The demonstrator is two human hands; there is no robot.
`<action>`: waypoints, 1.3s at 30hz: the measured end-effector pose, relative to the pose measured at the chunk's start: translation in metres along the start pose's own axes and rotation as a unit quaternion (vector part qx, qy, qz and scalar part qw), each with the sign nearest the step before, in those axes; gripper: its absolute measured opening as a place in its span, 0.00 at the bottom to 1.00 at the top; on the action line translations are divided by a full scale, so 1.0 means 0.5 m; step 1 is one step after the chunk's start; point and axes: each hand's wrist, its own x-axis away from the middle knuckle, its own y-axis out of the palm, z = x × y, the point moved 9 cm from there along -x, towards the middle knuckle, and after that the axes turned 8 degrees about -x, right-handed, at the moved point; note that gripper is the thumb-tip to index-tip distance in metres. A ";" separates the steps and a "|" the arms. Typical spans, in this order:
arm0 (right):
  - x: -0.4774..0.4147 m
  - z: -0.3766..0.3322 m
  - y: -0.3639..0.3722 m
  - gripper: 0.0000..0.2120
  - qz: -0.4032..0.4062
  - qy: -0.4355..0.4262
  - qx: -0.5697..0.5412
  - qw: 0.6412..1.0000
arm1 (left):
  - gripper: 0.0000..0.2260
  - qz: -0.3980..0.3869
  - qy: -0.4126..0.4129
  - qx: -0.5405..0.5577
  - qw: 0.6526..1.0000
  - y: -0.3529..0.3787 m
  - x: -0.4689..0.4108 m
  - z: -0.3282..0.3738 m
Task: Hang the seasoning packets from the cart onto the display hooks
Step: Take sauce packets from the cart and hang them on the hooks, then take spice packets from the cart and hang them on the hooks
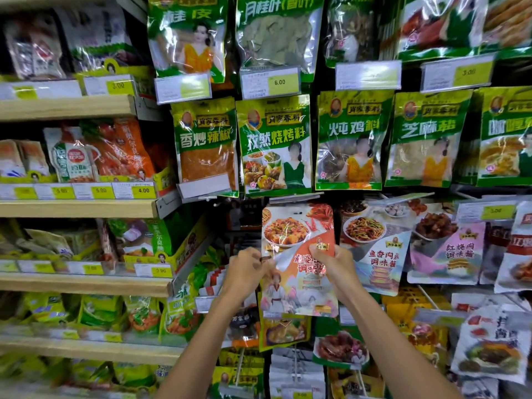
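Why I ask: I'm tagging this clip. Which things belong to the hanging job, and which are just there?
In the job: red seasoning packet; right hand gripping it; left hand at its left edge.
Just there: green packets hung above; yellow price tags; wooden shelves.

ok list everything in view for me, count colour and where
held packet: one, orange-red and white, centre, in front of the display
green packets: five in the middle row, more above, green and yellow, hanging
pale packets: several, white and pink, hanging right of the held packet
lower packets: many, yellow, green and white, below the hands
price tags: many, white and yellow-green, under the packet rows and on shelf edges
shelves: at least four boards, light wood, left
shelf bags: many, orange, green, white, on the shelves
left hand: one, grips the held packet's left edge
right hand: one, grips its right edge
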 end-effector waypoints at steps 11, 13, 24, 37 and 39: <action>-0.024 0.000 -0.007 0.06 0.015 0.011 -0.001 1.000 | 0.12 0.472 0.299 -0.132 0.819 -0.381 0.017 0.358; -0.026 0.003 -0.007 0.05 0.012 0.020 0.003 1.000 | 0.16 0.477 0.315 -0.201 0.795 -0.386 -0.023 0.410; -0.050 0.007 -0.015 0.07 0.027 0.042 0.033 0.998 | 0.19 0.424 0.343 -0.337 0.768 -0.369 -0.167 0.469; -0.008 -0.020 -0.048 0.10 0.067 -0.081 0.177 0.979 | 0.19 0.421 0.362 -0.321 0.767 -0.371 -0.158 0.470; 0.019 -0.046 -0.060 0.13 0.093 -0.123 0.208 0.966 | 0.18 0.431 0.361 -0.313 0.765 -0.371 -0.147 0.471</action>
